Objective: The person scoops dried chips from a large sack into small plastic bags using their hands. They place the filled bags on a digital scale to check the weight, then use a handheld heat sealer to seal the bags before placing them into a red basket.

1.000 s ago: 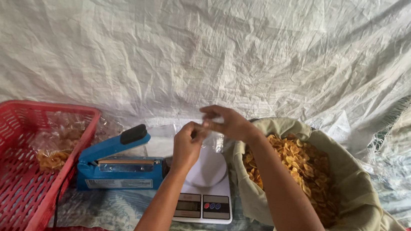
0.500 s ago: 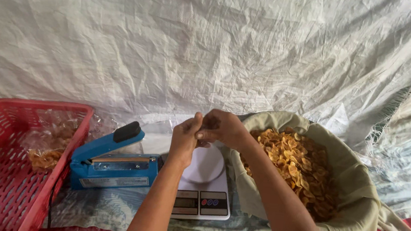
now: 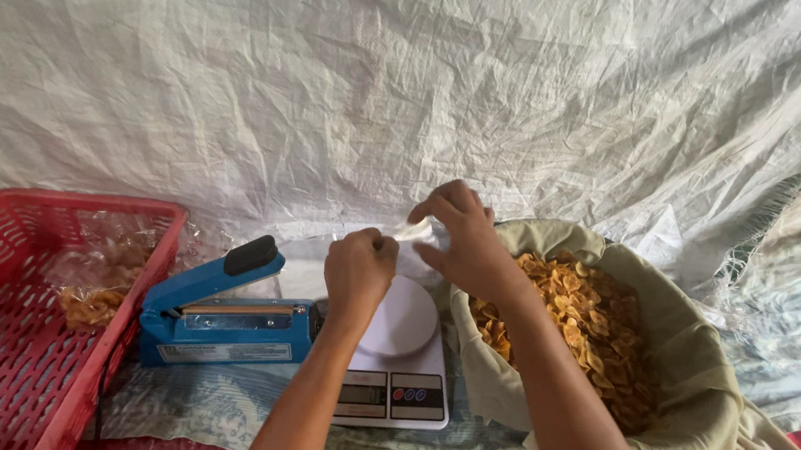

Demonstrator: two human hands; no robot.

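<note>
A thin clear plastic bag [image 3: 412, 230], crumpled and almost see-through, is pinched between both hands above the white scale [image 3: 400, 352]. The left hand [image 3: 358, 268] is curled shut on its near edge; the right hand [image 3: 463, 233] grips the far edge with bent fingers. Just right of the scale, a cloth-lined basket [image 3: 689, 380] holds golden fried chips [image 3: 586, 326]. To the left lies a blue heat sealer [image 3: 221, 310], and beside it a red crate [image 3: 9, 324] containing filled chip bags [image 3: 97, 274].
</note>
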